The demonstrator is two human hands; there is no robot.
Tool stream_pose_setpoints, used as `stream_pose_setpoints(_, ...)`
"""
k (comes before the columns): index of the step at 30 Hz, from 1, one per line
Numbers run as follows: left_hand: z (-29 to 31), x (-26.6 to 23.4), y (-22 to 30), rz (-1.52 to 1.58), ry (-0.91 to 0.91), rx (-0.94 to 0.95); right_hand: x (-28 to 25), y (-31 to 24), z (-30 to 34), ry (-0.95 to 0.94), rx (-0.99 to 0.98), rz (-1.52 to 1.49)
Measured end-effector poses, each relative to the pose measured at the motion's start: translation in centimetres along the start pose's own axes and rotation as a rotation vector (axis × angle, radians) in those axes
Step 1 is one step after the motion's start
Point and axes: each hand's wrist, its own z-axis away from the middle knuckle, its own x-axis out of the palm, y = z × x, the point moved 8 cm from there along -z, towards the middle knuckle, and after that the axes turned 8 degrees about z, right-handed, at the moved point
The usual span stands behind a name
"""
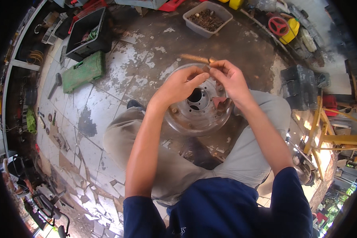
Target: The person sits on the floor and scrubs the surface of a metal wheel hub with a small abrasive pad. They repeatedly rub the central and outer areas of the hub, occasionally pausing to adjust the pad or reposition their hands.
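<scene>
Between my bent legs a round metal wheel rim [202,123] lies flat on the floor, worn and dull, with a hub opening and small holes at its middle. My left hand [180,85] and my right hand [229,81] meet above its far part. Fingertips of both are pinched close together around something small and brownish, too hidden to name. A reddish-brown folded scrap [219,102], like sandpaper or cloth, rests on the rim below my right hand. Just beyond the hands lies a thin wooden stick or handle [194,58].
A grey tub [190,24] of small rusty parts stands at the far side. On the left are a black crate [73,49], a green case [83,72] and a hammer [55,85]. A dark box [299,87] and yellow metal frame [339,139] stand right. Broken tiles lie lower left.
</scene>
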Motion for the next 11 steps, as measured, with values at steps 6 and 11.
stream_pose_setpoints(6, -0.7, -0.1, -0.2, 0.117, 0.134, -0.077, -0.1, -0.3, -0.7, 0.047, -0.147, 0.012)
stream_pose_setpoints(11, -1.8, 0.3, -2.1, 0.255, 0.203, -0.157, -0.7, -0.9, -1.2, -0.018, -0.154, 0.166)
